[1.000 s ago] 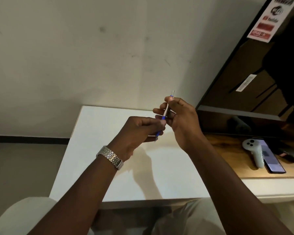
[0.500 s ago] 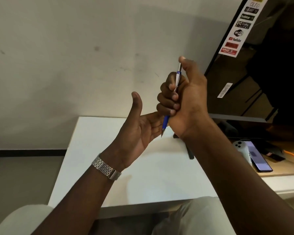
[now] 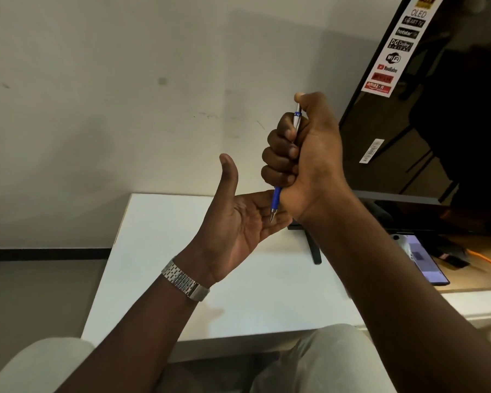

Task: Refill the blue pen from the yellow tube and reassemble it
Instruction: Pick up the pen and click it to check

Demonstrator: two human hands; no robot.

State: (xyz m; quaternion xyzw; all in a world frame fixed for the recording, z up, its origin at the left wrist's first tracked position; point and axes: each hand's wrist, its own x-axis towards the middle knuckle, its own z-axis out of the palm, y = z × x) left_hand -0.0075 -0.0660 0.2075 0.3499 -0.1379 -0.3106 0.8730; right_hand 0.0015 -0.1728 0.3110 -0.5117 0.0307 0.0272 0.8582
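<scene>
The blue pen (image 3: 276, 200) stands nearly upright in my right hand (image 3: 304, 154), which is closed in a fist around its barrel. My right thumb rests on the pen's top end, where the silver clip section shows. The blue grip and metal tip stick out below the fist. The tip touches or hovers just over the palm of my left hand (image 3: 236, 222), which is open, palm up, thumb raised. A silver watch sits on my left wrist. No yellow tube is in view.
A white table (image 3: 159, 251) lies below my hands, against a pale wall. A dark TV (image 3: 437, 123) with stickers stands at the right, its stand foot (image 3: 313, 251) on the table. A phone (image 3: 425, 259) and white controller lie on a wooden surface at far right.
Both hands rose from the table. My left hand let go of the pen and opened palm up. My right hand shifted to a fist grip with the thumb on top.
</scene>
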